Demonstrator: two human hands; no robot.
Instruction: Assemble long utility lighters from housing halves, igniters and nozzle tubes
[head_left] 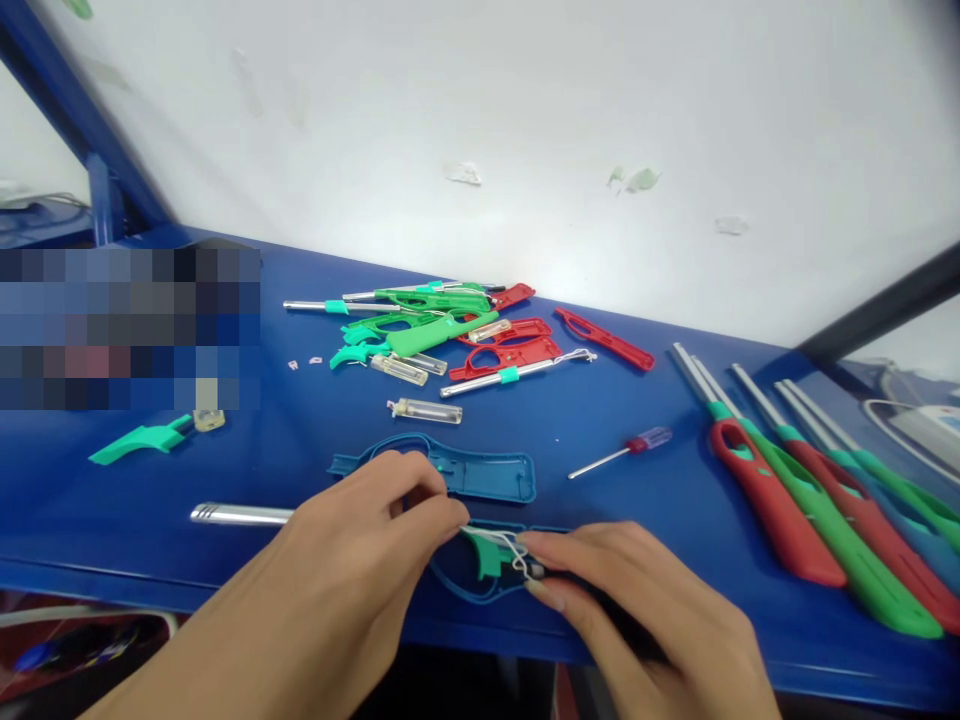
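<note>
My left hand is closed, its thumb and forefinger pinching a thin white wire where it meets the fingertips. My right hand pinches a small black igniter, to which the looped wire runs. Beneath both hands lies a blue lighter shell half near the table's front edge, with a green trigger in it. A silver lighter tube sticks out leftward from under my left hand, which hides its other end. Just behind my fingers rests the other blue shell half, its hollow side up.
Red and green shell halves, tubes and clear fuel tanks lie toward the wall. A screwdriver is right of centre. Several whole lighters line the right. A green trigger lies left, near a blurred-out patch.
</note>
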